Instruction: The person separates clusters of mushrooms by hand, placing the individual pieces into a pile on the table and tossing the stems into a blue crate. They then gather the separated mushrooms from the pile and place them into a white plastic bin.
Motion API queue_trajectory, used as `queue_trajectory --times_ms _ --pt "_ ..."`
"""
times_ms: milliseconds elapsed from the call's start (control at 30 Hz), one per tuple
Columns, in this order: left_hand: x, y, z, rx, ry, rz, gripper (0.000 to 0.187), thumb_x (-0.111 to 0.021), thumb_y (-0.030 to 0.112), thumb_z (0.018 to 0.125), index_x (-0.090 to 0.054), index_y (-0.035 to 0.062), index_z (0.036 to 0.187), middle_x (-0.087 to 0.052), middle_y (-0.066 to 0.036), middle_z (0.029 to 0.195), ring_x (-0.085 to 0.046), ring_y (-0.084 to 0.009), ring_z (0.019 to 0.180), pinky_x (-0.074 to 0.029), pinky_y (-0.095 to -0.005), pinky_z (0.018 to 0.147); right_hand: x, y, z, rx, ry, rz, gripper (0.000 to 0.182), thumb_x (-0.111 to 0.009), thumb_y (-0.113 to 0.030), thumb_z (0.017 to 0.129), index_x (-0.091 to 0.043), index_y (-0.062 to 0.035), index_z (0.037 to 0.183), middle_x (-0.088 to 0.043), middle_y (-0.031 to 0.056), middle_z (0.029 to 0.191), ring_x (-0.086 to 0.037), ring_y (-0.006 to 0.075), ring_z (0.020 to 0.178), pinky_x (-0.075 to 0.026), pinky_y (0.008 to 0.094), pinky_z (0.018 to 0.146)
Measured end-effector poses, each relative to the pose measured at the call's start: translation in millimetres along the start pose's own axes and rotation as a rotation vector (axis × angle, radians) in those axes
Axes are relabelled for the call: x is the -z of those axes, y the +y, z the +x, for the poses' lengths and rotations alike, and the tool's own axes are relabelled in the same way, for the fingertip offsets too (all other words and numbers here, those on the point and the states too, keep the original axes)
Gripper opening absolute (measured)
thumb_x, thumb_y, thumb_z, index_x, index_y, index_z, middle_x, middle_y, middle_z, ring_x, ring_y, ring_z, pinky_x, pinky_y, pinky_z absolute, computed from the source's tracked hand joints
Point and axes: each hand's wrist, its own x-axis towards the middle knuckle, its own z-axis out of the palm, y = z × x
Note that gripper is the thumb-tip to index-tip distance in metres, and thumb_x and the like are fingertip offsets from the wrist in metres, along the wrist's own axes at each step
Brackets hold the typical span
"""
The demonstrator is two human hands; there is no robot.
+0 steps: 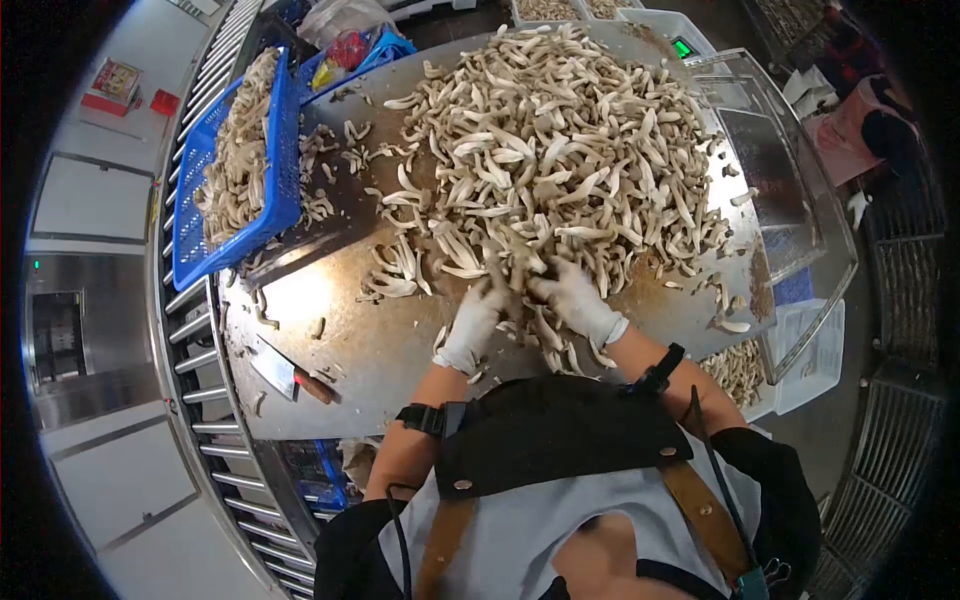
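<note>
A large heap of pale-stemmed, grey-brown mushrooms [570,150] covers the middle of a metal table [350,390]. Both my hands, in white gloves, work close together at the heap's near edge. My left hand [474,322] has its fingers curled on mushrooms. Just to its right, my right hand [580,304] closes its fingers round mushrooms, with slight blur at the fingertips. Between the hands is a small clump of mushrooms [517,272], partly hidden by the fingers. Loose mushrooms [555,345] lie below, near the apron.
A blue basket [285,170] of mushrooms stands at the table's left edge, beside a roller conveyor [205,395]. A cleaver [285,370] lies at the near left. At right are a metal frame [815,340] and a white bin [815,365]. A co-worker [860,130] is at upper right.
</note>
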Motion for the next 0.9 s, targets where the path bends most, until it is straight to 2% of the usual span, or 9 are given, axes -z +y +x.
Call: queue_trajectory --times_ms 133,233,300,367,433,467,500,600,900 --pt "-9 7 -12 0.097 -0.068 0.055 0.025 -0.052 0.022 0.096 -0.057 0.0007 0.108 -0.062 -0.003 0.085 -0.058 -0.0133 0.070 -0.051 -0.0271 0.065 -27 1 0 0.094 -0.190 0.579 0.048 -0.060 -0.001 0.090 -0.044 -0.0011 0.135 -0.057 0.0087 0.118 -0.056 0.0140 0.099 -0.045 0.0239 0.085" --pt "-20 12 -12 -0.008 0.244 -0.133 0.032 -0.052 0.027 0.097 -0.054 -0.0006 0.114 -0.063 -0.005 0.088 -0.058 -0.0129 0.072 -0.050 -0.0258 0.066 -9 43 11 0.153 -0.105 -0.036 0.046 -0.060 0.003 0.089 -0.044 -0.0047 0.132 -0.052 0.0087 0.123 -0.056 0.0159 0.099 -0.047 0.0248 0.086" --pt "-30 45 -27 0.062 0.245 -0.145 0.039 -0.053 0.028 0.096 -0.051 -0.0017 0.120 -0.064 -0.006 0.093 -0.059 -0.0123 0.076 -0.051 -0.0246 0.070 -16 30 7 -0.190 -0.095 0.937 0.043 -0.059 0.003 0.090 -0.045 -0.0047 0.129 -0.055 0.0097 0.122 -0.056 0.0143 0.101 -0.047 0.0263 0.084" --pt "-20 6 -18 0.065 0.071 -0.077 0.039 -0.054 0.025 0.094 -0.051 -0.0018 0.122 -0.063 -0.006 0.092 -0.059 -0.0122 0.077 -0.051 -0.0260 0.069 -4 32 14 0.214 -0.310 0.119 0.043 -0.057 0.004 0.089 -0.045 -0.0044 0.130 -0.055 0.0107 0.122 -0.058 0.0146 0.100 -0.049 0.0276 0.083" --pt "-10 -1 -12 0.012 0.158 -0.035 0.044 -0.060 0.023 0.090 -0.049 -0.0017 0.125 -0.063 -0.010 0.096 -0.061 -0.0163 0.083 -0.050 -0.0283 0.072 -14 -3 17 -0.064 -0.261 0.506 0.043 -0.055 0.000 0.092 -0.043 -0.0039 0.133 -0.058 0.0132 0.120 -0.061 0.0167 0.091 -0.052 0.0302 0.078" --pt "5 -2 -8 0.020 0.236 -0.004 0.052 -0.065 0.022 0.086 -0.048 -0.0014 0.129 -0.063 -0.013 0.100 -0.062 -0.0205 0.089 -0.050 -0.0298 0.076 2 -9 26 0.061 -0.318 -0.084 0.045 -0.056 -0.009 0.092 -0.041 -0.0035 0.135 -0.060 0.0137 0.112 -0.061 0.0181 0.088 -0.052 0.0317 0.078" --pt "13 1 -2 -0.159 0.413 0.525 0.059 -0.069 0.025 0.081 -0.047 -0.0043 0.127 -0.062 -0.019 0.099 -0.061 -0.0301 0.093 -0.048 -0.0380 0.081 19 -14 34 0.215 -0.330 -0.668 0.049 -0.057 -0.018 0.093 -0.039 -0.0030 0.137 -0.062 0.0142 0.104 -0.062 0.0194 0.086 -0.052 0.0332 0.077" --pt "32 8 36 -0.446 0.768 1.169 0.066 -0.070 0.027 0.076 -0.044 -0.0052 0.128 -0.063 -0.026 0.100 -0.059 -0.0418 0.094 -0.047 -0.0460 0.084 20 -54 31 -0.019 -0.382 -0.615 0.054 -0.061 -0.026 0.091 -0.039 0.0019 0.132 -0.061 0.0196 0.097 -0.062 0.0298 0.086 -0.050 0.0380 0.077" --pt "53 23 38 -0.096 0.307 0.139 0.053 -0.059 0.009 0.077 -0.049 -0.0054 0.127 -0.064 -0.015 0.109 -0.061 -0.0197 0.094 -0.049 -0.0310 0.081 23 -36 34 0.080 -0.136 -0.335 0.068 -0.067 -0.037 0.087 -0.043 0.0100 0.128 -0.057 0.0265 0.110 -0.059 0.0307 0.100 -0.048 0.0388 0.086"
